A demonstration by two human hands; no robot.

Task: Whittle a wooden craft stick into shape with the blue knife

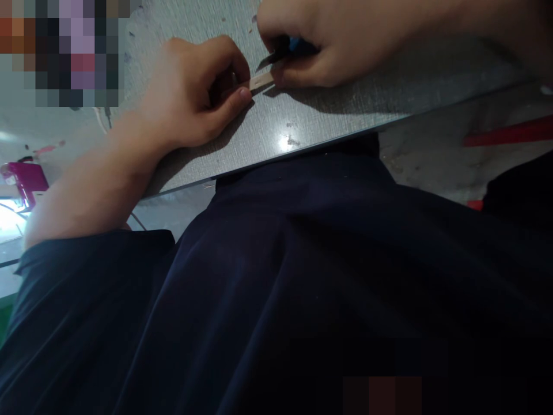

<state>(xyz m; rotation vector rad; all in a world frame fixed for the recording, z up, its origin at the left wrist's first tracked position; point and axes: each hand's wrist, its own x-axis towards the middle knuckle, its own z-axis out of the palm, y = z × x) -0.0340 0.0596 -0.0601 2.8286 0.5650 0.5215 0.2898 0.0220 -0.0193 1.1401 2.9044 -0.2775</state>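
My left hand (196, 92) rests on the grey table (328, 109), its fingers curled and pinching one end of a small pale strip (261, 81). My right hand (328, 43) is closed round a small knife with a blue handle (298, 45). The knife's dark blade (271, 59) points down at the strip's free end. Both hands meet near the top middle of the view. Most of the knife handle is hidden inside my fingers.
The table's near edge (302, 151) runs diagonally above my dark blue clothing (302, 276). Small scraps dot the tabletop. A magenta object (26, 180) lies at the far left, and a red bar (510, 134) on the floor to the right.
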